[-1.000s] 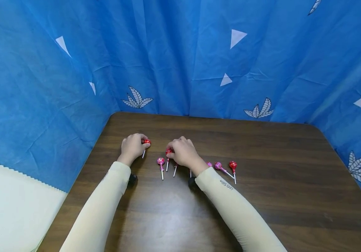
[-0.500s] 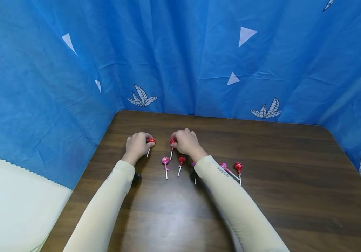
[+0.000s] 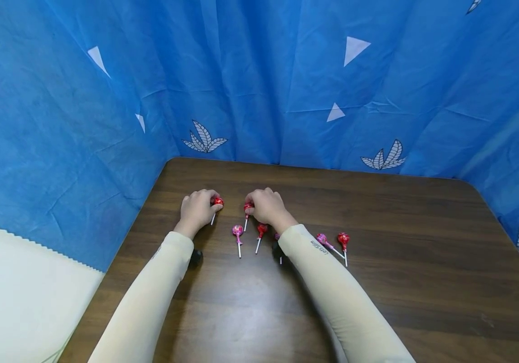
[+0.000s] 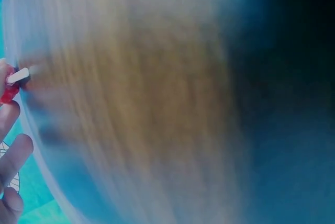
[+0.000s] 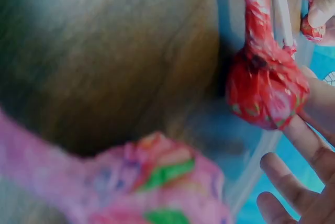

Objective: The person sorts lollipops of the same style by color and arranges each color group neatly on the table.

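Observation:
Thumb and fingers of my left hand (image 3: 197, 209) pinch the head of a red-wrapped lollipop (image 3: 218, 201), whose white stick points toward me. To its right, my right hand (image 3: 267, 206) pinches another red lollipop (image 3: 248, 206) by its head, stick also toward me. Nearer to me lie a pink lollipop (image 3: 238, 230) and a red lollipop (image 3: 262, 229); a further pink one (image 3: 277, 236) is mostly covered by my right wrist. In the left wrist view only fingertips (image 4: 15, 158) and part of the held red lollipop (image 4: 10, 92) show. A red lollipop (image 5: 267, 90) looms large in the right wrist view.
On the brown wooden table (image 3: 413, 242), right of my right forearm, a pink lollipop (image 3: 321, 238) and a red lollipop (image 3: 343, 238) lie with their stick ends meeting. A blue patterned curtain (image 3: 250, 75) hangs behind the table's far edge.
My right hand has carried its red lollipop forward, away from the nearer row, uncovering the red lollipop there. My left hand keeps its pinch in nearly the same place. The head view has shifted slightly.

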{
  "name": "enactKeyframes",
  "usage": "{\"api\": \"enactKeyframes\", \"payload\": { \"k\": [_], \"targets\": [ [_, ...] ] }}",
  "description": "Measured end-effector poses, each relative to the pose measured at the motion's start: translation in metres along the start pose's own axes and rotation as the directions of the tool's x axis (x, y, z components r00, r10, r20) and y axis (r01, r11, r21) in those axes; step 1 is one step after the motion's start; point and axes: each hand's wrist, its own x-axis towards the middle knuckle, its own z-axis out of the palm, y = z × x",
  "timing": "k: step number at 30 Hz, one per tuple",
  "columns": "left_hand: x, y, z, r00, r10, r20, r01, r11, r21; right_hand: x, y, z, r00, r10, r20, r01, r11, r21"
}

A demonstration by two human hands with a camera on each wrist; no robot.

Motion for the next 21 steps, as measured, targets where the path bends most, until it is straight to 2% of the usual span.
{"api": "enactKeyframes", "payload": {
  "k": [8, 15, 18, 21],
  "targets": [
    [-0.002, -0.002, 0.003, 0.999, 0.038, -0.036, -0.038, 0.999, 0.003, -0.008, 0.014, -0.017, 0.998, 0.003, -0.069, 0.000, 0.999, 0.032],
    [-0.006, -0.002, 0.001, 0.993, 0.057, -0.107, -0.061, 0.998, -0.029, -0.027, 0.037, -0.042, 0.988, 0.005, -0.153, 0.009, 0.996, 0.091],
    [-0.009, 0.005, -0.002, 0.988, 0.069, -0.141, -0.079, 0.995, -0.063, -0.039, 0.048, -0.051, 0.984, 0.004, -0.180, 0.019, 0.992, 0.122],
    [-0.013, 0.018, -0.007, 0.981, 0.106, -0.164, -0.123, 0.988, -0.095, -0.053, 0.059, -0.057, 0.982, 0.003, -0.187, 0.025, 0.989, 0.144]
  ]
}}
